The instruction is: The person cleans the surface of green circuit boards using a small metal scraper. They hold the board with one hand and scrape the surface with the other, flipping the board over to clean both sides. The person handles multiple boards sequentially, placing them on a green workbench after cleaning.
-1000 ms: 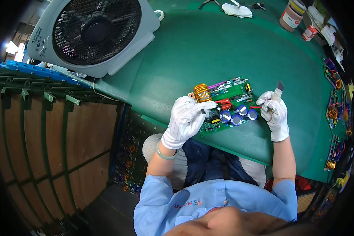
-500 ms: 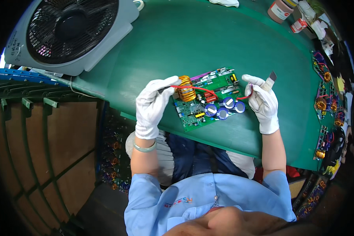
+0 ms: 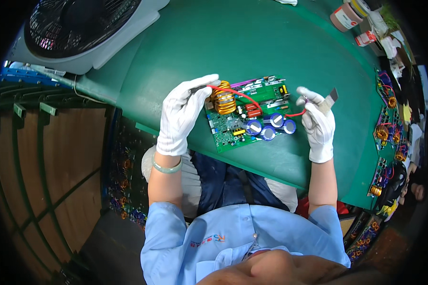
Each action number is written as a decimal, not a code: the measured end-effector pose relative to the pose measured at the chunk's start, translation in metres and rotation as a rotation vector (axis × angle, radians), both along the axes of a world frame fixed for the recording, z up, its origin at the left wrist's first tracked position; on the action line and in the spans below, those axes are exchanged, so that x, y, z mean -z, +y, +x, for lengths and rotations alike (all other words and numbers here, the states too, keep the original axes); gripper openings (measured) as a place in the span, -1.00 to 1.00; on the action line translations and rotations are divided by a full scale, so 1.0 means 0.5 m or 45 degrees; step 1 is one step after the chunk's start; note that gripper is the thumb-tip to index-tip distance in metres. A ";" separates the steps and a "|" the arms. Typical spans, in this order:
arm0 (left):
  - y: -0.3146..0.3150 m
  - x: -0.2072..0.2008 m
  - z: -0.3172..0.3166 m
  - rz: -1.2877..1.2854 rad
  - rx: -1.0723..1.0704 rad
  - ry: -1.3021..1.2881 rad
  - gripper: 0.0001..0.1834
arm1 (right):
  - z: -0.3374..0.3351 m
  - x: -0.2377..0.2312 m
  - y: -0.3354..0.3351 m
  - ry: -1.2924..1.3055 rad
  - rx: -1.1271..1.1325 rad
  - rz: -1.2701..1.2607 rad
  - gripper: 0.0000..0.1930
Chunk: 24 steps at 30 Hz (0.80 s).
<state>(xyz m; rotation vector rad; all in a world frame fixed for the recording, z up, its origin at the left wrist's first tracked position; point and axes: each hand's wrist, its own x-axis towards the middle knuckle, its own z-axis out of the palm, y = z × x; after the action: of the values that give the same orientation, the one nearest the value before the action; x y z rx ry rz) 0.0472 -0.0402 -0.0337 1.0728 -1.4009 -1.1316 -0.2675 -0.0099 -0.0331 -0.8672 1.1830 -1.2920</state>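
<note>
A green circuit board [image 3: 223, 136] lies on the green tabletop in front of me. It carries a copper-wound coil [image 3: 224, 98] and several blue round capacitors [image 3: 268, 133]. My left hand [image 3: 177, 114], in a white glove, is closed on the end of a long red wire [image 3: 240, 93] that arches over the board past the coil. To the right of the board, my gloved right hand [image 3: 319, 127] pinches the tip of a shorter red wire [image 3: 296, 114]. A flat blade [image 3: 332, 96] with a wrapped handle is also tucked in that hand, pointing away from me.
A grey box fan [image 3: 128, 35] stands at the far left of the table [image 3: 214, 42]. Along the right edge lie several similar boards with coils [image 3: 383, 133]. A jar [image 3: 345, 18] and a small red-and-white box [image 3: 365, 39] stand at the far right. Brown panels [image 3: 57, 161] fill the lower left.
The whole view has shifted a little. My left hand has risen slightly with the long red wire, its index finger now straighter. My right hand keeps its hold on the wire and blade.
</note>
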 end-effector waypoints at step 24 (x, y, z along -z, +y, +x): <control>-0.031 0.026 0.044 -0.281 -0.132 -0.234 -0.74 | 0.040 -0.002 0.034 1.392 -0.261 -0.784 -0.42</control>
<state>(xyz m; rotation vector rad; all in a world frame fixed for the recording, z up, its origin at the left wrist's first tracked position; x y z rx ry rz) 0.0693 -0.0555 -0.0466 1.0963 -1.5546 -0.7989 -0.2474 0.0069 -0.0319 -2.2661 1.4338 -0.9936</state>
